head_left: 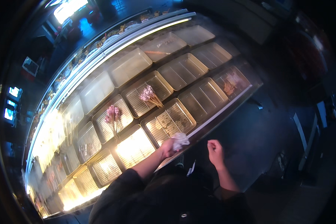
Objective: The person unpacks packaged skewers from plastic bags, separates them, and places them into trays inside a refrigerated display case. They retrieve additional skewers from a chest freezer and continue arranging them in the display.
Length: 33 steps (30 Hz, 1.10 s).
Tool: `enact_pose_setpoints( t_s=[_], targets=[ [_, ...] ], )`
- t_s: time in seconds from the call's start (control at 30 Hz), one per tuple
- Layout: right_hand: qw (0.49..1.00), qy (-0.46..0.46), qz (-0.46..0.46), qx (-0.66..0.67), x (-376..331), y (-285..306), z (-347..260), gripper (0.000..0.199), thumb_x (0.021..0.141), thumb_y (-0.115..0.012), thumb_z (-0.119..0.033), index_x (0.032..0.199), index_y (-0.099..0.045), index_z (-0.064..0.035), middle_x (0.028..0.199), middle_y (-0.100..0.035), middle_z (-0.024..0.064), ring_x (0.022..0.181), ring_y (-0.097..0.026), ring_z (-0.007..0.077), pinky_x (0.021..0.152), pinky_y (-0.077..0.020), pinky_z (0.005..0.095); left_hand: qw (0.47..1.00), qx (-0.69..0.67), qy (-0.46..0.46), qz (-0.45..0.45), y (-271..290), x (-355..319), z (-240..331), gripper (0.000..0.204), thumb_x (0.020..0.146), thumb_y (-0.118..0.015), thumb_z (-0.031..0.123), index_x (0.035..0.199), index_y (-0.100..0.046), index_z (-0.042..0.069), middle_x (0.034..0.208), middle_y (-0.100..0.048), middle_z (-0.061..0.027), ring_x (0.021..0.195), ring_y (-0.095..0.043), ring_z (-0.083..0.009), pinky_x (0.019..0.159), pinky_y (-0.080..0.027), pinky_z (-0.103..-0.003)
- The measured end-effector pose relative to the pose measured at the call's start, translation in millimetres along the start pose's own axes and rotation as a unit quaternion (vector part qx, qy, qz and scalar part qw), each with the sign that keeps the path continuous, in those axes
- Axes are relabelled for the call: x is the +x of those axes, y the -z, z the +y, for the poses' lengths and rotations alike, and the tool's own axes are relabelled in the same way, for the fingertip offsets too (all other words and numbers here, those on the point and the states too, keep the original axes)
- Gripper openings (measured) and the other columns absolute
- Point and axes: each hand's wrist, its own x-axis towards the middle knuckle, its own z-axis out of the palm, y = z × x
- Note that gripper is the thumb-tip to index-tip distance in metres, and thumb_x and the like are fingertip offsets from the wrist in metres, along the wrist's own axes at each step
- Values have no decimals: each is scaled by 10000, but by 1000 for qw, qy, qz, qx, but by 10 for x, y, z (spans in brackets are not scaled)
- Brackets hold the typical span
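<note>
Below the frame's centre, left hand (168,148) closes its fingers around a crumpled clear plastic bag (180,139) at the front edge of a lit display case (227,106), beside a metal tray (169,122). Right hand (215,150), lower centre-right, hangs loosely curled, holding nothing.

The person's left hand (168,148) reaches forward and up from the lower middle of the view, fingers curled shut around a crumpled clear plastic wad (180,139). Its forearm is bare, the dark sleeve pushed to the elbow. The right hand (215,149) is raised just to the right, loosely curled, holding nothing visible, its forearm bare and rising almost straight from below.
</note>
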Motion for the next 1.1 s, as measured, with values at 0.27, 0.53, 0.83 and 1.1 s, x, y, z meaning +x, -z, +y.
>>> enact_pose_setpoints(
  t_s=[0.27,0.53,0.83,1.1],
  targets=[
    [964,179,-197,-13,3224,-1585,152,77,986,-665,-102,957,-670,-31,842,-649,63,766,-613,142,712,-512,307,888,-353,-186,228,753,-694,-209,488,1013,-513,544,1242,-580,117,1052,-680,-69,898,-674,-269,704,-562,-413],
    [902,308,-255,-162,6514,-3971,-10,231,923,-677,-147,1128,-728,-52,1177,-699,220,1142,-655,397,997,-540,453,671,-479,-367,432,-228,-1269,-1956,373,1062,-452,470,1184,-660,186,1015,-725,-33,830,-732,-244,616,-628,-480],
    [835,174,-268,-449,7486,-4459,76,269,1020,-576,-188,1214,-749,-118,1235,-731,185,1177,-699,378,962,-589,483,540,-548,-378,516,-1516,-1059,-2617,291,1052,-483,436,981,-626,193,748,-640,-39,605,-638,-239,496,-530,-403],
    [822,190,-305,-442,7810,-4505,312,462,934,-730,-480,1119,-770,-59,1106,-760,210,1040,-734,390,855,-567,516,505,-548,-411,525,-1717,-942,-2586,271,1063,-502,371,1035,-645,142,844,-676,-22,679,-677,-196,523,-556,-381]
  ],
)
